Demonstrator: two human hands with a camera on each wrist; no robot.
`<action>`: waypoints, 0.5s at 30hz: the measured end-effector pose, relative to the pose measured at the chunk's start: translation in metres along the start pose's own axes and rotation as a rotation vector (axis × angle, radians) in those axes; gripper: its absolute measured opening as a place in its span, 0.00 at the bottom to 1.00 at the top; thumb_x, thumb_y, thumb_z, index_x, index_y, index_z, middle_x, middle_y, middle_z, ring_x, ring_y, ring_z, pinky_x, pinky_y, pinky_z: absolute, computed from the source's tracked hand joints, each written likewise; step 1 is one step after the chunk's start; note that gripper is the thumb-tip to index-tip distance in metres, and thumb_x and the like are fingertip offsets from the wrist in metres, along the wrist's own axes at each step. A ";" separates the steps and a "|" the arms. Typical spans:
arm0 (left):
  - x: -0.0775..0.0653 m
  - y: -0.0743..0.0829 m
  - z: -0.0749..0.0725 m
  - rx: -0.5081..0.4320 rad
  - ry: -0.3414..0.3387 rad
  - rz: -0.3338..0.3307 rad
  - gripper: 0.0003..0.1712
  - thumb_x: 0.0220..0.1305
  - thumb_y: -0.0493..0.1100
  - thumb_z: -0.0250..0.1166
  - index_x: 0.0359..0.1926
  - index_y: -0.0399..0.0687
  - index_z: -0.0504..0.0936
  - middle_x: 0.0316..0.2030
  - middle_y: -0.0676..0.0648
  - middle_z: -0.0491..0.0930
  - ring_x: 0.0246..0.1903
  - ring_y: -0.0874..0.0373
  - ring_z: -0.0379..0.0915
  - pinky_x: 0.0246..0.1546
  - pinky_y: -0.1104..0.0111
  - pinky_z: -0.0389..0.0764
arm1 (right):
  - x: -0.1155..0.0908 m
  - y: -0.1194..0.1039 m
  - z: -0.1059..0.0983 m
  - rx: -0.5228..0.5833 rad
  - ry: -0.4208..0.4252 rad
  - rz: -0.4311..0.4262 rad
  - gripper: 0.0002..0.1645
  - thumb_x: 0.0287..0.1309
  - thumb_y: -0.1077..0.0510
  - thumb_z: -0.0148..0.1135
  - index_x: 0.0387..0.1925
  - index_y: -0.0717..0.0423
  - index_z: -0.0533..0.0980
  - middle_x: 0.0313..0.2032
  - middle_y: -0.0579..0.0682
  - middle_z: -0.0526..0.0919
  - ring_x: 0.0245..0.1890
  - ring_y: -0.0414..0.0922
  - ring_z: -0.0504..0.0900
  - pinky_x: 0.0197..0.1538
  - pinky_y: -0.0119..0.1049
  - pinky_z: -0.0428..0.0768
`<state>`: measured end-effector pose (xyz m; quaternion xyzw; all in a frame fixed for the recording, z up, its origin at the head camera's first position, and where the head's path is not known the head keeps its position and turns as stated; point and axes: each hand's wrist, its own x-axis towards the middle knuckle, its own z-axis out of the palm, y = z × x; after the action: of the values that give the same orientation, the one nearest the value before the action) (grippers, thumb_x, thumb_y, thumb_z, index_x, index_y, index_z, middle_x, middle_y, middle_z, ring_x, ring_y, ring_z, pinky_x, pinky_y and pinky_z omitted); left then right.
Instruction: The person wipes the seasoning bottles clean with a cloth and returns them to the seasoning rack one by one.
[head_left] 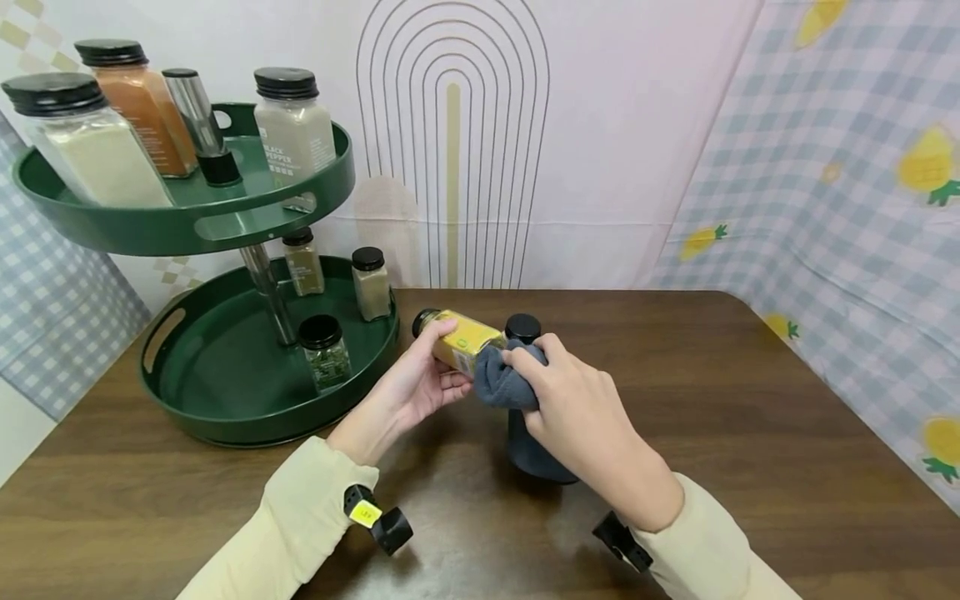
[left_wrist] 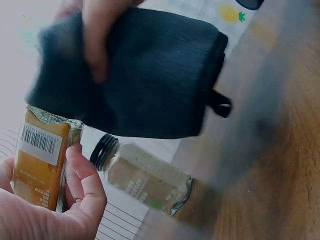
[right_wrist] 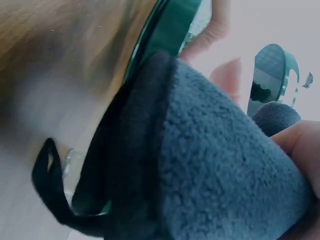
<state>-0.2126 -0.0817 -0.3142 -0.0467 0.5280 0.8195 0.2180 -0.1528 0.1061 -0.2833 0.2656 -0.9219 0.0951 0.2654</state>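
My left hand [head_left: 420, 379] holds a small glass spice jar [head_left: 468, 337] with a yellow label, tilted so that its black lid points up and left. In the left wrist view a barcode shows on the jar's side. My right hand [head_left: 581, 408] grips a folded dark grey cloth [head_left: 502, 379] at the jar's base end. Part of the cloth hangs below the hand, with a loop at its edge in the left wrist view. Just behind the cloth stands another spice jar [left_wrist: 145, 177] with a black lid, mostly hidden in the head view.
A two-tier green tray stand [head_left: 262, 421] occupies the left of the wooden table [head_left: 697, 400]. Large jars and a steel cylinder [head_left: 198, 117] stand on its upper tier. Small spice jars, one with green flakes [head_left: 327, 362], sit on the lower tier. Patterned cloth hangs behind.
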 end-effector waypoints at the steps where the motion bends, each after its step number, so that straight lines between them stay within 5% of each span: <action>1: 0.000 0.000 0.000 -0.001 0.000 0.002 0.30 0.63 0.59 0.50 0.58 0.46 0.59 0.36 0.46 0.72 0.28 0.59 0.74 0.33 0.72 0.77 | 0.000 0.000 0.001 -0.011 -0.014 0.012 0.26 0.39 0.68 0.63 0.45 0.49 0.76 0.38 0.55 0.75 0.25 0.47 0.79 0.17 0.39 0.71; 11: -0.005 0.004 0.000 -0.004 -0.036 0.015 0.29 0.63 0.59 0.50 0.58 0.47 0.59 0.36 0.47 0.75 0.30 0.58 0.74 0.33 0.72 0.77 | 0.003 0.005 0.008 -0.114 -0.305 0.174 0.24 0.42 0.63 0.63 0.47 0.52 0.73 0.37 0.58 0.74 0.17 0.47 0.72 0.17 0.39 0.69; 15: -0.006 0.005 -0.001 0.011 -0.052 0.016 0.30 0.63 0.60 0.50 0.58 0.47 0.59 0.37 0.46 0.75 0.31 0.58 0.74 0.33 0.72 0.77 | 0.005 0.013 0.001 -0.069 -0.311 0.266 0.27 0.45 0.63 0.59 0.52 0.51 0.71 0.40 0.60 0.73 0.17 0.49 0.71 0.18 0.40 0.68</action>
<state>-0.2097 -0.0858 -0.3084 -0.0200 0.5271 0.8191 0.2255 -0.1639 0.1141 -0.2814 0.1439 -0.9814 0.0557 0.1139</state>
